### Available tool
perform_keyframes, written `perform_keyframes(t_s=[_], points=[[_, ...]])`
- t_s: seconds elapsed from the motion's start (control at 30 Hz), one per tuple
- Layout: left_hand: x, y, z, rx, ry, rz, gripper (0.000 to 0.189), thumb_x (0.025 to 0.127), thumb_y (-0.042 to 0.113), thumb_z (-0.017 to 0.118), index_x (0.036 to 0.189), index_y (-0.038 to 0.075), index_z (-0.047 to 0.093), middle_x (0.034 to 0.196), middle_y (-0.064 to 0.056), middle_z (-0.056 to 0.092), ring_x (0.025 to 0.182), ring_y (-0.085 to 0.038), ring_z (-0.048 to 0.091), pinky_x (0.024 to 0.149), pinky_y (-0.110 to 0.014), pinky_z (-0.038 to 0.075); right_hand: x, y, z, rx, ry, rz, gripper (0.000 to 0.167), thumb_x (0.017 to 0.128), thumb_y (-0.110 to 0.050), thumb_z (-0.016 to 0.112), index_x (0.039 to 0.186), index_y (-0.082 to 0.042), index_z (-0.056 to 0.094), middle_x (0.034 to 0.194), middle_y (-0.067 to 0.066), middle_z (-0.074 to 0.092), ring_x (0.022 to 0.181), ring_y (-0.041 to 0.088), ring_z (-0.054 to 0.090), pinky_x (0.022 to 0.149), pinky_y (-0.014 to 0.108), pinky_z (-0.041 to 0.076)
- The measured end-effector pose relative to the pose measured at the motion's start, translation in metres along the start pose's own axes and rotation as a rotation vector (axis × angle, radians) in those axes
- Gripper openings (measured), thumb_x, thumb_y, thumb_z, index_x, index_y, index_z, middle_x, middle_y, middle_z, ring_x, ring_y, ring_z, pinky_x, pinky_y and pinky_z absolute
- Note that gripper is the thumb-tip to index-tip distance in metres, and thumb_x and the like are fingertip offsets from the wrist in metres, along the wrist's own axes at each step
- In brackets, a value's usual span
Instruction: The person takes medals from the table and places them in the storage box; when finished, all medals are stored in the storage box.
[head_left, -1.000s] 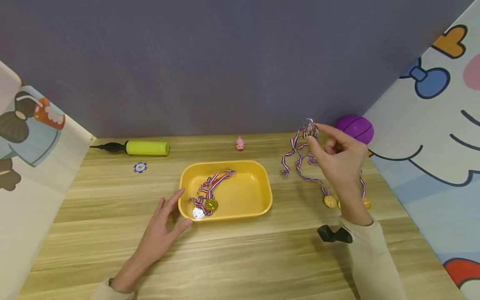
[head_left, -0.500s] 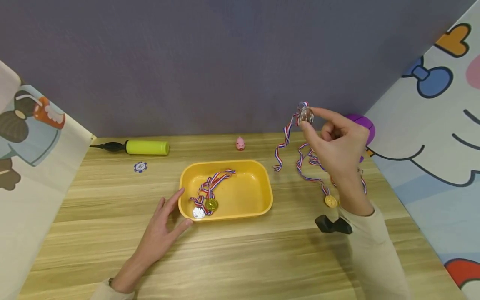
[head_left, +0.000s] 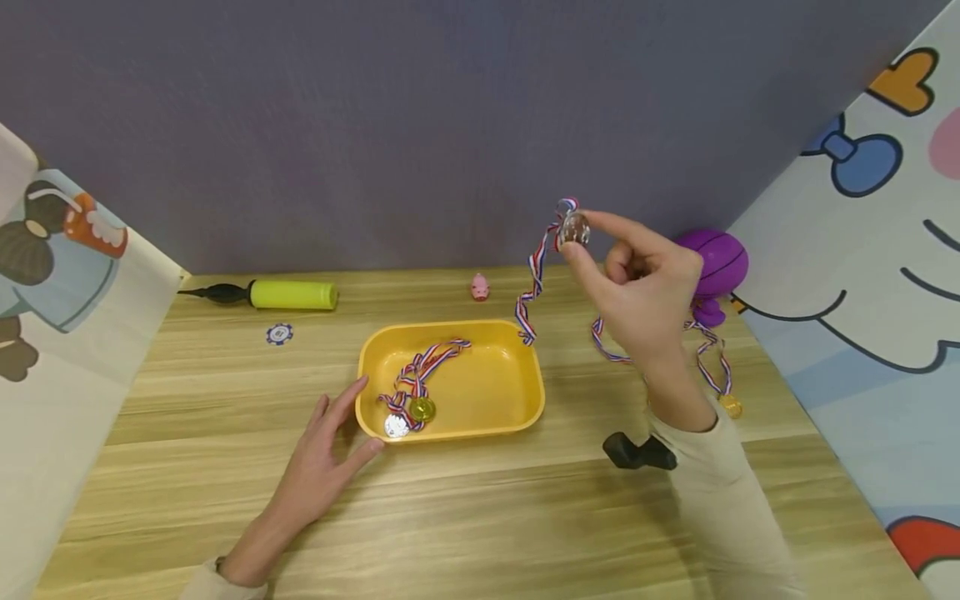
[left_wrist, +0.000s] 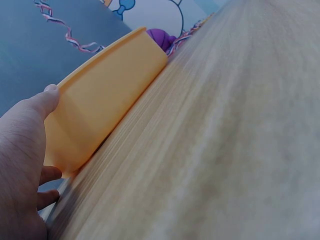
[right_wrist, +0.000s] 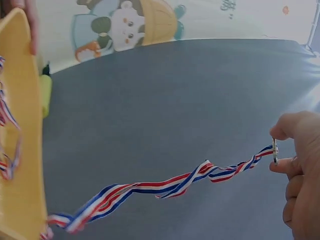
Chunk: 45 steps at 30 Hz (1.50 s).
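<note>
My right hand (head_left: pixel 645 287) pinches a silver-coloured medal (head_left: pixel 575 228) between thumb and index finger, raised above the table. Its red, white and blue ribbon (head_left: pixel 534 275) dangles in a twist, the lower end over the right back corner of the yellow tray (head_left: pixel 491 379). Thumb and fingers spread, my left hand (head_left: pixel 318 462) touches the tray at its left front corner. Inside the tray's left half lie a gold medal (head_left: pixel 422 409) and a silver medal (head_left: pixel 397 426) with tangled ribbons. The right wrist view shows the held medal (right_wrist: pixel 275 151) edge-on.
Right of the tray, a gold medal (head_left: pixel 730 406) and ribbons lie partly behind my right arm. A purple ball (head_left: pixel 716 260) sits at the back right. Along the back are a pink pig figure (head_left: pixel 480 287) and a yellow-green pump (head_left: pixel 292 295); a poker chip (head_left: pixel 280 334) lies nearer.
My right hand has lifted the pinched medal and carried it left, so its ribbon end now hangs over the tray's back right corner. My left hand and the tray have stayed put.
</note>
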<state>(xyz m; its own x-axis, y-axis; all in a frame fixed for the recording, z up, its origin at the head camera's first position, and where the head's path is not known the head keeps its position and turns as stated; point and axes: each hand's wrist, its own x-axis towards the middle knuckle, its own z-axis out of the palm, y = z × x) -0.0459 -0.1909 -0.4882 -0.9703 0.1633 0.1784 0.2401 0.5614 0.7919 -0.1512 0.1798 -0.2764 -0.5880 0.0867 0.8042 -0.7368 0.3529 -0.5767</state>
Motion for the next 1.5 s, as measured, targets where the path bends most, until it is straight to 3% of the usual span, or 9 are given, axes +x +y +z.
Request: perform_keyframes(t_s=[0.27, 0.53, 1.03, 1.27, 1.5], points=[[0.0, 0.0, 0.0, 0.003, 0.007, 0.013, 0.087, 0.102, 0.03, 0.082, 0.175, 0.031, 0.036, 0.167, -0.021, 0.053, 0.156, -0.053, 0.043, 0.137, -0.069, 0.008, -0.017, 0.009, 0.018, -0.057, -0.123, -0.012, 0.029, 0.089, -0.013, 0.088, 0.112, 0.004, 0.085, 0.054, 0.0, 0.041, 0.049, 0.006, 0.031, 0.046, 0.018, 0.019], [0.0, -0.001, 0.0, 0.009, 0.017, 0.027, 0.086, 0.102, 0.029, 0.082, 0.175, 0.031, 0.036, 0.166, -0.02, 0.054, 0.154, -0.051, 0.046, 0.138, -0.066, 0.008, -0.029, 0.019, 0.036, -0.074, -0.207, -0.004, 0.027, 0.087, -0.007, 0.09, 0.11, 0.006, 0.084, 0.052, 0.001, 0.045, 0.048, 0.006, 0.032, 0.045, 0.015, 0.021], [0.0, 0.0, 0.0, 0.013, 0.005, 0.009, 0.086, 0.102, 0.032, 0.081, 0.175, 0.031, 0.035, 0.168, -0.02, 0.052, 0.156, -0.052, 0.043, 0.137, -0.069, 0.008, -0.075, 0.029, 0.052, -0.23, -0.387, 0.081, 0.029, 0.089, -0.022, 0.093, 0.113, -0.007, 0.088, 0.052, -0.009, 0.04, 0.048, -0.001, 0.028, 0.046, 0.023, 0.023], [0.0, -0.001, 0.0, 0.016, 0.001, 0.012, 0.086, 0.102, 0.033, 0.081, 0.175, 0.031, 0.035, 0.168, -0.019, 0.052, 0.156, -0.051, 0.043, 0.137, -0.068, 0.008, -0.093, 0.031, 0.058, -0.28, -0.457, 0.105, 0.033, 0.089, -0.028, 0.094, 0.113, -0.006, 0.088, 0.053, -0.011, 0.039, 0.05, 0.001, 0.031, 0.048, 0.025, 0.026], [-0.001, 0.001, -0.002, 0.01, -0.003, -0.005, 0.086, 0.102, 0.034, 0.081, 0.175, 0.033, 0.035, 0.168, -0.02, 0.051, 0.159, -0.058, 0.034, 0.134, -0.074, 0.009, -0.109, 0.033, 0.064, -0.301, -0.519, 0.111, 0.034, 0.089, -0.032, 0.095, 0.113, -0.009, 0.088, 0.052, -0.012, 0.043, 0.049, -0.002, 0.033, 0.046, 0.022, 0.028]])
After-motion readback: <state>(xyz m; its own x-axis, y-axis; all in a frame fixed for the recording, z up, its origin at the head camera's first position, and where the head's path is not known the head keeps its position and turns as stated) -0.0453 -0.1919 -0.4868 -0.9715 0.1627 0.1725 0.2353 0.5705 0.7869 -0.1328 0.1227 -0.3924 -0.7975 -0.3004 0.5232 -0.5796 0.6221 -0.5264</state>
